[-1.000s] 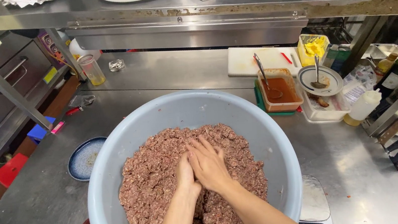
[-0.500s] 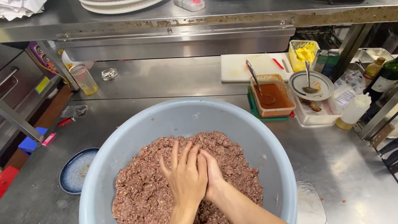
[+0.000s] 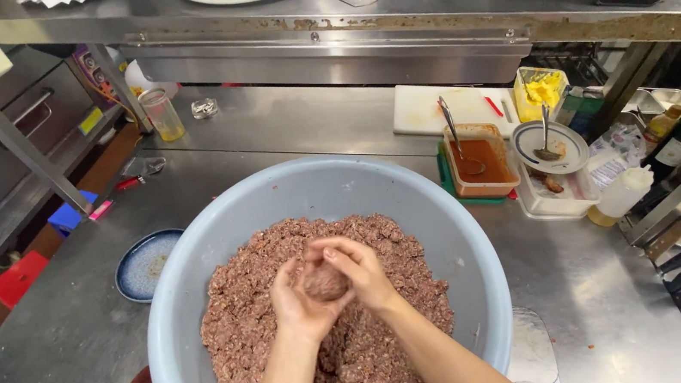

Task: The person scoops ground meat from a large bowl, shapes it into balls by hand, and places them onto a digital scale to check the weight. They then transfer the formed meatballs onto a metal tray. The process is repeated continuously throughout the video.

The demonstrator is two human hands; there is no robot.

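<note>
Your left hand [image 3: 302, 302] and right hand [image 3: 359, 269] have lifted off the minced meat [image 3: 260, 314] (flat a moment ago); fingers now clamp a meat lump [image 3: 323, 282] above the bowl [image 3: 306, 191].

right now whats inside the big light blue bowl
The big bowl holds a mound of minced meat. The left hand and right hand cup a lump of it between them. The bowl's bottom is covered by the meat.
</note>
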